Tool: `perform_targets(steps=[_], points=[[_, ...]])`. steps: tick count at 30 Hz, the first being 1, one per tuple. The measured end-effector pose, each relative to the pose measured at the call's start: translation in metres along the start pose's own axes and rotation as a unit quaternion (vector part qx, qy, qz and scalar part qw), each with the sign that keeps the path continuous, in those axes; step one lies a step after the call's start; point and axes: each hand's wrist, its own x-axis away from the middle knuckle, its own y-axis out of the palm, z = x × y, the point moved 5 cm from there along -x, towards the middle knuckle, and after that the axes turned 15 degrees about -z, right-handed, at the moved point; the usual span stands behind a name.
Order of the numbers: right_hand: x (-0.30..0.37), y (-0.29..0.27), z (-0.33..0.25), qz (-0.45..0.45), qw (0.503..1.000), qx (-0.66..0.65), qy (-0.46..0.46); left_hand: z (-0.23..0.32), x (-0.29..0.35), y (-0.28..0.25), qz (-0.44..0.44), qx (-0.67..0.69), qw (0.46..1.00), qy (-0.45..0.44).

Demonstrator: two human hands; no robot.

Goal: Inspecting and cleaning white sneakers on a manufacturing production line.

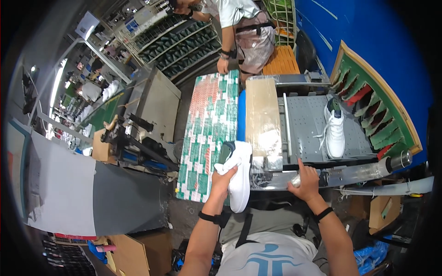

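My left hand [223, 181] is closed on a white sneaker [239, 179] with a dark green inner lining and white laces. It holds the shoe tilted, over the near end of the long box. My right hand [306, 181] is over the front edge of the grey machine, index finger stretched forward. Its other fingers curl around something small and pale that I cannot make out. Beyond it, a second white sneaker [335, 138] rests on the perforated grey tray [301, 119], its laces loose on one side.
A long box [202, 133] with green and red print stands left of a tan cardboard-topped ledge [262, 108]. At the right is a wooden-framed panel [391, 96] with hanging green and red flaps. A co-worker [248, 37] stands at the box's far end. Metal pipes [389, 168] line the machine's front.
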Motion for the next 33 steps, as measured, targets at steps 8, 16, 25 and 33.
perform_targets(steps=[8, 16, 25, 33], points=[[-0.002, -0.001, -0.009, 0.024, 0.999, 0.029, -0.026, 0.097, -0.096, -0.085, 0.001, -0.367, 0.929, 0.056], [-0.008, -0.001, -0.009, 0.032, 0.998, 0.037, -0.034, 0.128, -0.248, -0.067, 0.023, -0.578, 0.788, 0.211], [-0.009, -0.007, -0.009, 0.048, 0.997, 0.018, -0.058, 0.122, -0.195, 0.09, 0.018, -0.565, 0.753, 0.335], [-0.004, 0.006, -0.005, 0.059, 0.996, -0.028, -0.06, 0.033, -0.194, 0.425, -0.329, -0.512, 0.794, 0.0]])
